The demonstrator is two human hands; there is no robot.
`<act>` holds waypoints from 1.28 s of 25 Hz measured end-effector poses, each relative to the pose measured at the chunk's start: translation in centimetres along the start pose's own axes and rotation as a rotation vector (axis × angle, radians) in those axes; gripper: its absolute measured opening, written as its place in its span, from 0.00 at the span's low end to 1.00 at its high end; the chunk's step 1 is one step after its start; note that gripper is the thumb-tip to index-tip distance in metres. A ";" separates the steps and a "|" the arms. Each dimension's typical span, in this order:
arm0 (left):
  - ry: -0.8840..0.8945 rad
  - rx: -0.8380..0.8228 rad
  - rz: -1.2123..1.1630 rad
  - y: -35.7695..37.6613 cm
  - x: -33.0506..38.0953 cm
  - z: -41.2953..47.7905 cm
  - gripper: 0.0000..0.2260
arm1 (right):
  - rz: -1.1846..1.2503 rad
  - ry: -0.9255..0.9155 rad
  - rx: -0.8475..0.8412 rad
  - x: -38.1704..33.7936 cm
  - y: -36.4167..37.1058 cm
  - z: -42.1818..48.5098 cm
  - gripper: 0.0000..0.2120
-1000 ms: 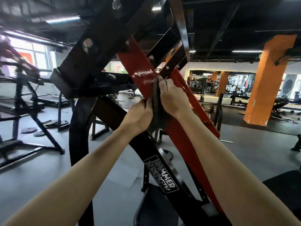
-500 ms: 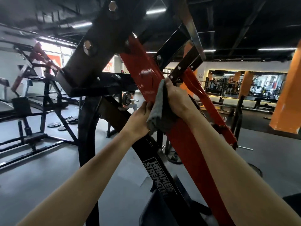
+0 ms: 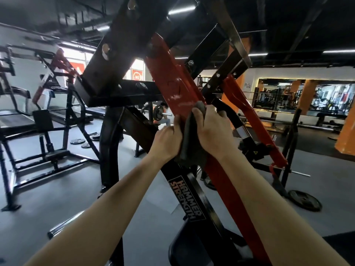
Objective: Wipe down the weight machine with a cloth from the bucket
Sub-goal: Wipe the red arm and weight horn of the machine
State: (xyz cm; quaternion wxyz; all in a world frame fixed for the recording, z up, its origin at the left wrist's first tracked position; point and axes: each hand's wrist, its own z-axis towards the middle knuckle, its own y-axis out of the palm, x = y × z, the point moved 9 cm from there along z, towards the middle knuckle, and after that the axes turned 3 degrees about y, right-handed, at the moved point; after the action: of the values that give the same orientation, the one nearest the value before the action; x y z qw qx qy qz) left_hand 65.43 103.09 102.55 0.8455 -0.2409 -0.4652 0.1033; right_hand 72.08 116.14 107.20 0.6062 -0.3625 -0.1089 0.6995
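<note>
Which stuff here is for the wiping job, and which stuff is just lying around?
For the job:
grey cloth, held by the left hand and right hand
red beam under the cloth
black frame of the same machine

Just lying about:
weight plate on the floor, right
small plates on the floor, left
other machine, far left

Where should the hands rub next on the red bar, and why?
Probably slide the cloth a little way up the red bar. The left hand and right hand both grip the cloth against the bar, and whitish marks show just above it, not yet wiped.
</note>
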 end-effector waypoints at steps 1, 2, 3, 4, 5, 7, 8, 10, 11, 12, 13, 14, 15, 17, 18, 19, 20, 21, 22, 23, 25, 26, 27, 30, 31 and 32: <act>0.005 -0.019 0.055 0.1 0.2 -0.3 0.26 | -0.049 -0.002 0.068 0.4 -0.6 -1.7 0.26; 0.006 -0.019 0.065 0.1 0.1 -0.3 0.32 | -0.097 -0.007 0.112 0.8 -1.1 -3.2 0.25; 0.014 -0.021 0.090 0.2 -0.1 -0.2 0.34 | -0.112 -0.015 0.132 1.1 -1.3 -4.3 0.24; 0.033 -0.030 0.116 0.2 -0.2 0.0 0.35 | -0.110 -0.015 0.131 1.4 -1.3 -4.8 0.23; 0.048 -0.044 0.127 0.2 -0.2 0.0 0.36 | -0.100 -0.016 0.124 1.6 -1.2 -4.9 0.22; 0.062 -0.045 0.152 0.3 -0.1 0.0 0.35 | -0.121 -0.041 0.120 0.5 -0.9 -3.6 0.21; 0.052 -0.036 0.136 0.4 -0.2 0.0 0.33 | -0.138 -0.061 0.124 -0.3 -0.7 -2.6 0.22; 0.012 -0.034 0.102 0.5 -0.5 0.0 0.30 | -0.130 -0.059 0.136 -1.6 -0.3 -1.3 0.24; 0.014 -0.051 0.091 0.6 -0.4 -0.1 0.30 | -0.124 -0.041 0.153 -1.7 -0.2 -1.5 0.25; 0.041 -0.073 0.095 0.6 -0.3 -0.1 0.30 | -0.144 -0.030 0.187 -1.6 -0.2 -2.3 0.26; 0.062 -0.096 0.096 0.7 -0.1 -0.1 0.31 | -0.192 -0.027 0.225 -1.3 -0.2 -3.7 0.27; 0.075 -0.111 0.098 0.6 0.0 -0.2 0.34 | -0.244 -0.041 0.254 -1.0 -0.2 -5.3 0.27; 0.075 -0.120 0.100 0.5 -0.1 -0.3 0.35 | -0.275 -0.052 0.265 -0.7 0.0 -6.6 0.28; 0.086 -0.119 0.103 0.5 -0.1 -0.2 0.36 | -0.272 -0.082 0.275 -0.4 0.2 -7.1 0.29; 0.102 -0.109 0.116 0.6 0.0 -0.1 0.36 | -0.243 -0.099 0.287 -0.8 0.0 -6.3 0.28; 0.112 -0.100 0.126 0.6 0.1 -0.1 0.35 | -0.207 -0.101 0.292 -1.3 0.0 -4.9 0.28; 0.116 -0.095 0.125 0.6 0.1 0.0 0.35 | -0.179 -0.098 0.300 -1.9 -0.1 -3.6 0.27; 0.119 -0.090 0.110 0.5 0.2 -0.1 0.34 | -0.161 -0.094 0.311 -2.4 -0.1 -2.7 0.27; 0.123 -0.085 0.089 0.5 0.1 0.0 0.33 | -0.155 -0.092 0.324 -2.8 -0.1 -2.5 0.26; 0.126 -0.087 0.069 0.4 0.1 0.0 0.31 | -0.173 -0.092 0.339 -2.9 0.0 -2.9 0.27; 0.114 -0.103 -0.002 0.4 -0.2 0.1 0.27 | -0.293 -0.144 0.336 -2.9 0.7 -5.0 0.28; 0.122 -0.109 0.000 0.4 -0.4 0.2 0.27 | -0.372 -0.197 0.316 -3.0 1.3 -6.1 0.29; 0.122 -0.134 0.012 0.5 -0.5 0.2 0.29 | -0.435 -0.242 0.296 -3.1 1.9 -6.8 0.30; 0.068 -0.170 -0.101 0.5 -1.2 0.6 0.34 | -0.466 -0.299 0.324 -5.1 2.0 -4.9 0.27; 0.063 -0.171 -0.162 0.2 -1.0 0.7 0.31 | -0.439 -0.307 0.348 -6.0 1.8 -3.7 0.26; 0.067 -0.169 -0.226 -0.1 -0.8 0.9 0.29 | -0.417 -0.315 0.365 -6.8 1.6 -2.6 0.26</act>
State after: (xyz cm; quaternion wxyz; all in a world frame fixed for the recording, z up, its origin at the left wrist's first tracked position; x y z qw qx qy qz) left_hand 64.20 102.93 102.41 0.8434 -0.2605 -0.4681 -0.0403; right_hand 72.52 108.71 106.91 0.7673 -0.1050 -0.1461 0.6156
